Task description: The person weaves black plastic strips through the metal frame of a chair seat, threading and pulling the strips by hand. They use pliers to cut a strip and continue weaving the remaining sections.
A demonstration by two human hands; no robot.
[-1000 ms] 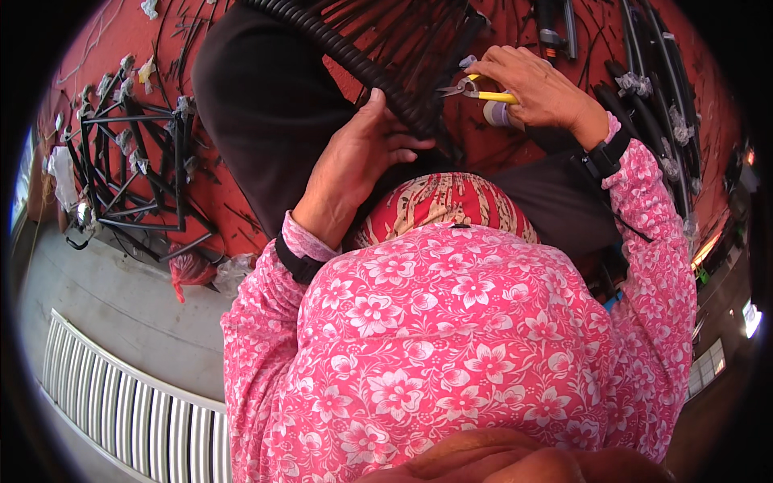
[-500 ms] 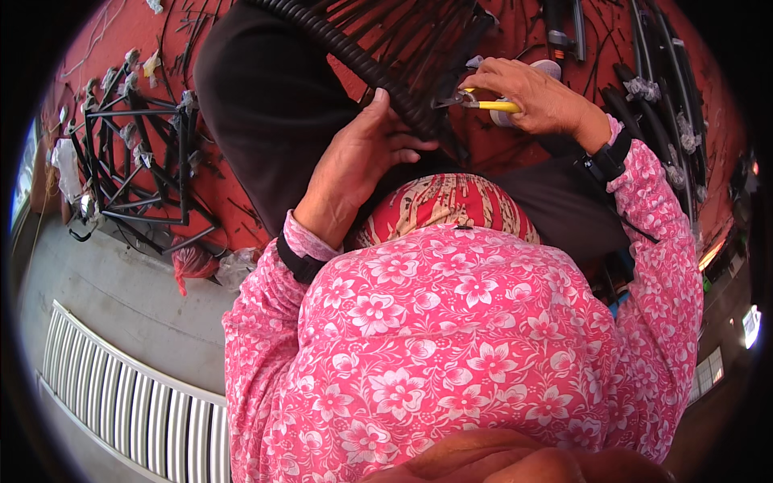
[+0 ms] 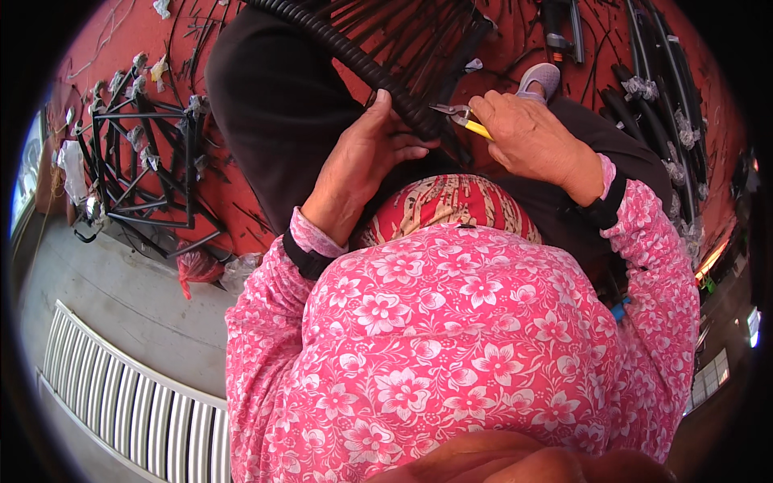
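Observation:
Across my lap rests a black woven frame (image 3: 427, 56), with thin strands fanning between its bars and a thick edge (image 3: 354, 60) wrapped in black cord. My left hand (image 3: 362, 161) is closed around the near end of that wrapped edge, thumb on top, fingers tucked beneath. In my right hand (image 3: 531, 141) is a pair of yellow-handled cutting pliers (image 3: 473, 125). Their metal jaws point left, right beside the wrapped end; whether they touch it I cannot tell. Fingers hide most of the handles.
Black tube frames (image 3: 145, 153) with plastic-wrapped ends stand at left on the red floor (image 3: 233, 185). Long black tubes (image 3: 672, 97) lie at right. A red bag (image 3: 197, 266) sits by the frames. Nearer is a white slatted panel (image 3: 137, 394). Offcuts of strand litter the floor.
My right hand has shifted slightly down and turned, its fingers closing further over the pliers' handles. The grey shoe behind it is now more exposed. My left hand keeps its hold.

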